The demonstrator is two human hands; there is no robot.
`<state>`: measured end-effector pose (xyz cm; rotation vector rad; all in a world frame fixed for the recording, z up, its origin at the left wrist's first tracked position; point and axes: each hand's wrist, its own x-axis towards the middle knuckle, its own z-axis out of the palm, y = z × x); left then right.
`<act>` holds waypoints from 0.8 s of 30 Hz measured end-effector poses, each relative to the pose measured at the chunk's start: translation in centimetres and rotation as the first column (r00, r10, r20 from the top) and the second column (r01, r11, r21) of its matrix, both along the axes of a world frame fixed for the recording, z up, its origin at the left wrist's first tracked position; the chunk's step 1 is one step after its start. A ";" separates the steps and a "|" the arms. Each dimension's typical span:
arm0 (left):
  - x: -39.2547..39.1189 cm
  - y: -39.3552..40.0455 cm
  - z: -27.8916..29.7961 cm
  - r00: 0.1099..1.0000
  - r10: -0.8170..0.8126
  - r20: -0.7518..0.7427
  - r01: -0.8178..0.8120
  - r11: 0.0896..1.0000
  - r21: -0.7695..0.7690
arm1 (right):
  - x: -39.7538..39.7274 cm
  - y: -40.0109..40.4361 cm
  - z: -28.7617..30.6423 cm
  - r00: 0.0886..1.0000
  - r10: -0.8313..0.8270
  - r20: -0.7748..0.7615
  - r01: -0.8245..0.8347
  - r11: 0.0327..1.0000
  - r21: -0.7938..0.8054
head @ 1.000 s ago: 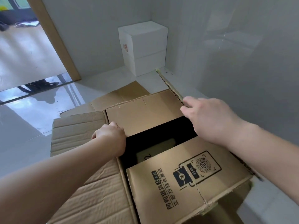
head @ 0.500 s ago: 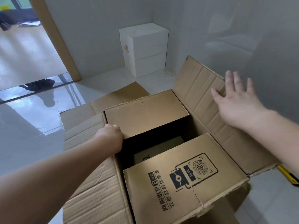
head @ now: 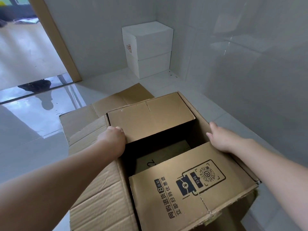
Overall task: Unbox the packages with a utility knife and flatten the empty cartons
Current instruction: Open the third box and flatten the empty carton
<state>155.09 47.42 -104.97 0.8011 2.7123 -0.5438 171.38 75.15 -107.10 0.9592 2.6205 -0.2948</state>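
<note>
— Cardboard first: where does your carton (head: pixel 166 164) sit?

— On the floor (head: pixel 33 147) right below you, top open. Its far inner flap (head: pixel 150 120) and the near printed flap (head: pixel 191 189) lie partly folded over a dark opening; you can glimpse a smaller box (head: pixel 160 157) down inside, marked with a "2".

— And your left hand (head: pixel 113 139)?

— Fingers curled over the carton's left rim, gripping it at the corner of the far flap. The left outer flap (head: pixel 93 180) spreads flat beneath your forearm.

— Your right hand (head: pixel 223 139)?

— It lies on the right outer flap (head: pixel 203 124) with straight fingers pointing away from you, pressing rather than grasping.

— Anything else around?

— Flattened cardboard (head: pixel 116 100) lies on the floor just beyond the carton, and two white boxes (head: pixel 150 47) stand stacked in the far corner.
</note>
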 end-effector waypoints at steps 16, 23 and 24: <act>-5.3 -3.1 0.4 0.976 0.116 -0.186 -0.098 0.990 0.101 | -8.2 -2.6 1.8 0.932 0.219 -0.288 -0.135 0.949 0.285; -1.6 -0.2 -0.5 0.966 -0.258 -0.032 0.251 0.896 0.366 | -8.4 -4.2 -0.2 0.896 0.425 -0.126 -0.388 0.890 0.240; -1.0 0.5 -0.5 0.966 -0.251 0.060 0.208 0.896 0.392 | -8.0 -4.3 -0.4 0.866 0.488 -0.114 -0.463 0.866 0.191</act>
